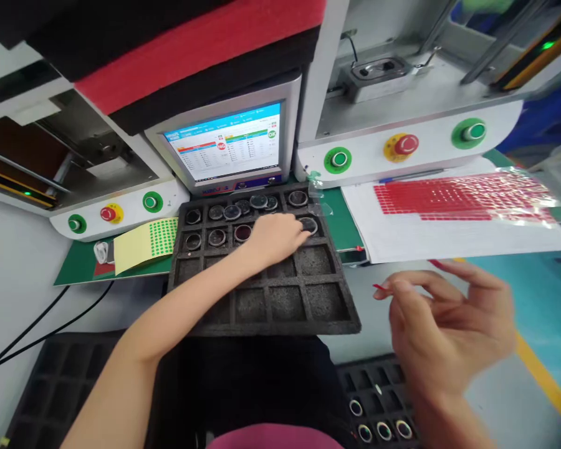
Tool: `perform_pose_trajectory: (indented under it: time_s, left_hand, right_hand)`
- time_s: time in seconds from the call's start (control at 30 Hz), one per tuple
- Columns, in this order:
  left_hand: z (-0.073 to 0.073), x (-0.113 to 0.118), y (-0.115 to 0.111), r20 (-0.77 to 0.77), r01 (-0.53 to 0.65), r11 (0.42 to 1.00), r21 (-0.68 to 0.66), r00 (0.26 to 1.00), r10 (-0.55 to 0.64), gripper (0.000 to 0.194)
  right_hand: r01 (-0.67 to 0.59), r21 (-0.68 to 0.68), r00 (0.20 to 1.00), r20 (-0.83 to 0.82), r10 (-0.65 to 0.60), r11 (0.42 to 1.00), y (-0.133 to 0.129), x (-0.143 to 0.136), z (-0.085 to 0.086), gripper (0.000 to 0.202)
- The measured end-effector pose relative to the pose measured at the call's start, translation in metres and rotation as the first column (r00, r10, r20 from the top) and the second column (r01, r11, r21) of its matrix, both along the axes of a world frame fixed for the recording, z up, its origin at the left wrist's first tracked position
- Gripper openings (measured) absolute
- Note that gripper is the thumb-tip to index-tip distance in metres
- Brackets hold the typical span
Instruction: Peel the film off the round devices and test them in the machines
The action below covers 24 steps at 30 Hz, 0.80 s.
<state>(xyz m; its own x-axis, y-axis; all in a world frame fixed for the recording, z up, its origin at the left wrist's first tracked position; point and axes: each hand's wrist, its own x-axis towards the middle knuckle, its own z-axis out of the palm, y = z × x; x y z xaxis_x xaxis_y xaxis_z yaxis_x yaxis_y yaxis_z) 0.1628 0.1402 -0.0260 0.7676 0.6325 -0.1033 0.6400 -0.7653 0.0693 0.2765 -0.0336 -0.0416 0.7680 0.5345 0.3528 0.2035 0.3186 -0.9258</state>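
My left hand (278, 237) reaches over a black foam tray (350, 312) with its fingers closed at a round watch case (310, 225) in a right-hand compartment. The case is dark with a silver rim, and my fingers partly cover it. To the right, my right hand (453, 324) is raised in the air, pinching a small red sticker (379, 287) between thumb and forefinger. More round watch cases (217, 237) sit in the tray's two far rows, some overlapping. Part of the tray lies hidden under my left arm.
A sheet of red stickers (430, 196) lies on white paper (388, 240) at right. Behind the tray stands a lit screen (229, 143), between machines with green and red buttons (406, 144). A yellow sheet with green dots (140, 246) is left. Another tray (390, 399) sits lower right.
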Motion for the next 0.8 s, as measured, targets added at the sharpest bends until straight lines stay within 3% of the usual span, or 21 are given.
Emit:
perform_pose_trajectory:
  time_s: [0.1, 0.2, 0.3, 0.4, 0.53, 0.63, 0.7, 0.8]
  left_hand:
    - [0.014, -0.052, 0.028, 0.005, -0.212, 0.975, 0.066, 0.977, 0.212, 0.029]
    - [0.012, -0.092, 0.054, 0.004, -0.384, 0.919, 0.089, 0.923, 0.385, 0.037]
    - [0.000, -0.105, 0.065, -0.005, -0.424, 0.904, 0.051, 0.905, 0.425, 0.049]
    - [-0.011, -0.099, 0.067, 0.000, -0.410, 0.912, 0.022, 0.912, 0.410, 0.042]
    - [-0.013, -0.092, 0.070, 0.015, -0.387, 0.922, -0.023, 0.922, 0.388, 0.030]
    - [-0.007, -0.103, 0.066, 0.097, -0.339, 0.940, -0.039, 0.935, 0.341, 0.027]
    - [0.001, -0.122, 0.060, 0.184, -0.315, 0.949, -0.029, 0.931, 0.315, 0.031]
    - [0.020, -0.169, 0.056, 0.301, -0.349, 0.937, 0.015, 0.895, 0.329, 0.041]
  right_hand:
    - [-0.053, -0.068, 0.965, 0.252, 0.068, 0.996, 0.040, 0.012, -0.005, 0.028]
    - [-0.191, -0.270, 0.848, 0.439, 0.297, 0.944, 0.098, 0.016, -0.020, 0.031]
    - [-0.266, -0.436, 0.719, 0.504, 0.478, 0.860, 0.156, 0.003, -0.034, 0.037]
    - [-0.254, -0.530, 0.644, 0.532, 0.550, 0.809, 0.194, -0.015, -0.044, 0.045]
    - [-0.202, -0.605, 0.622, 0.529, 0.578, 0.770, 0.213, -0.030, -0.053, 0.052]
    - [-0.179, -0.632, 0.618, 0.524, 0.586, 0.754, 0.217, -0.033, -0.056, 0.053]
    - [-0.169, -0.634, 0.619, 0.528, 0.581, 0.755, 0.218, -0.032, -0.057, 0.053]
    - [-0.158, -0.625, 0.628, 0.533, 0.566, 0.764, 0.219, -0.031, -0.059, 0.054]
